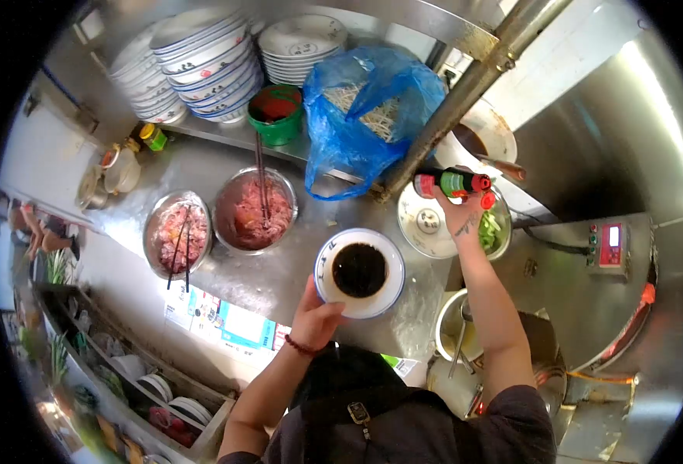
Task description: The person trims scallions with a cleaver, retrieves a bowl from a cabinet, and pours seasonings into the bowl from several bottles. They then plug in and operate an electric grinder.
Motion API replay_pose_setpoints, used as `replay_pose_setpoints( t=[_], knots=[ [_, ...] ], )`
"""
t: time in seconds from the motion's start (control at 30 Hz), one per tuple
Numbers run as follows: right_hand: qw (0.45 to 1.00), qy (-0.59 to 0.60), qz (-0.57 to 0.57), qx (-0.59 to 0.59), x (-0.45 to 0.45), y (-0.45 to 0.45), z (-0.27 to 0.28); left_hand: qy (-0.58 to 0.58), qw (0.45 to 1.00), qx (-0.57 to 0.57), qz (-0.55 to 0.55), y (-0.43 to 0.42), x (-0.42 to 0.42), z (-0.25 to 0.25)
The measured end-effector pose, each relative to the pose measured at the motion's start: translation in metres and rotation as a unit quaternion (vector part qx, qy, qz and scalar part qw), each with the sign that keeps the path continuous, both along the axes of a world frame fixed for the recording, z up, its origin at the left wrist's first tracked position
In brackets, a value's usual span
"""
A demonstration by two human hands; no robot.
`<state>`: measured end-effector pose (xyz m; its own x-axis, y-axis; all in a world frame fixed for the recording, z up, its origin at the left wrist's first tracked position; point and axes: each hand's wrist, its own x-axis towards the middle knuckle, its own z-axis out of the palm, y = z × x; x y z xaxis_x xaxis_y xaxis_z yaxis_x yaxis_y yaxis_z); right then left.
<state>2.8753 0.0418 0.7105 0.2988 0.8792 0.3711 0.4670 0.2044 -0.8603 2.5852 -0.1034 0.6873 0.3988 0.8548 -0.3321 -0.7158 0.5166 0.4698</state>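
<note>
My left hand (316,315) grips the near-left rim of a white bowl (394,267) with a blue edge. Dark brown liquid (359,271) fills the bowl's middle. At the right, my right hand (463,213) is wrapped round a dark bottle (453,183) with a green label and a red cap, tipped on its side. Below the bottle lie a white plate (426,220) and a bowl of chopped greens (493,230). Left of my bowl stand two metal bowls of minced meat, one (258,210) nearer and one (179,236) farther left, both with chopsticks.
Stacked bowls (206,66), plates (303,42), a green tub (275,116) and a blue plastic bag (333,93) of noodles line the back shelf. A metal pipe (465,93) crosses diagonally. A white pot (448,325) and a control box (610,246) are at the right.
</note>
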Motion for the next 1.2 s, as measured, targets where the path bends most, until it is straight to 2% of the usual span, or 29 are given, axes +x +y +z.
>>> replay_pose_setpoints(
  t=[0.03,0.07,0.1,0.13,0.17,0.2,0.23,0.27,0.3,0.33,0.37,0.43,0.53,0.6,0.7,0.8,0.97,1.13,1.2],
  knots=[
    [0.999,-0.023,-0.029,-0.007,-0.001,0.011,-0.009,0.011,1.000,-0.008,0.017,-0.008,-0.004,-0.002],
    [0.985,-0.091,-0.125,-0.079,0.001,0.023,-0.029,0.022,0.999,-0.017,0.041,-0.018,-0.009,-0.004],
    [0.986,-0.055,-0.137,-0.078,0.008,0.038,-0.059,0.028,0.998,0.003,0.048,-0.030,-0.016,-0.016],
    [0.991,0.060,-0.108,-0.056,0.026,0.052,-0.090,0.025,0.998,-0.020,0.058,-0.041,-0.022,-0.008],
    [0.963,0.267,-0.045,-0.014,0.043,0.074,-0.122,0.023,0.996,-0.021,0.079,-0.054,-0.030,-0.002],
    [0.875,0.483,0.020,0.027,0.060,0.093,-0.150,0.021,0.994,-0.024,0.101,-0.069,-0.037,0.004],
    [0.800,0.594,0.058,0.055,0.082,0.107,-0.173,0.031,0.993,-0.017,0.109,-0.085,-0.046,0.007],
    [0.886,0.433,0.137,0.097,0.119,0.144,-0.223,0.042,0.992,-0.010,0.120,-0.096,-0.051,0.008],
    [0.803,0.591,-0.010,0.081,0.093,0.140,-0.193,0.049,0.985,-0.015,0.164,-0.110,-0.056,0.017],
    [0.822,0.557,0.060,0.107,0.130,0.171,-0.244,0.030,0.978,-0.038,0.204,-0.125,-0.060,0.029],
    [0.732,0.661,0.163,0.009,0.166,0.193,-0.271,0.005,0.971,-0.037,0.236,-0.143,-0.065,0.027],
    [0.750,0.652,0.082,-0.075,0.091,0.166,-0.182,-0.025,0.959,-0.027,0.282,-0.181,-0.073,0.008],
    [0.937,0.345,-0.019,-0.047,0.035,0.148,-0.152,0.016,0.929,-0.063,0.365,-0.212,-0.080,0.027],
    [0.985,0.168,-0.046,-0.011,-0.007,0.127,-0.136,0.012,0.913,-0.056,0.404,-0.244,-0.086,0.025],
    [0.997,0.033,-0.056,0.034,-0.062,0.092,-0.112,0.017,0.873,-0.080,0.480,-0.287,-0.101,0.031],
    [0.996,-0.022,-0.052,0.074,-0.111,0.056,-0.092,0.010,0.853,-0.071,0.516,-0.329,-0.121,0.025],
    [0.990,-0.057,-0.055,0.112,-0.181,-0.014,-0.067,0.039,0.813,-0.083,0.574,-0.404,-0.166,0.033],
    [0.986,-0.070,-0.057,0.141,-0.220,-0.071,-0.033,0.051,0.807,-0.049,0.586,-0.487,-0.214,0.023],
    [0.985,-0.059,-0.057,0.154,-0.233,-0.086,-0.019,0.048,0.786,-0.062,0.613,-0.507,-0.237,0.028]
  ],
)
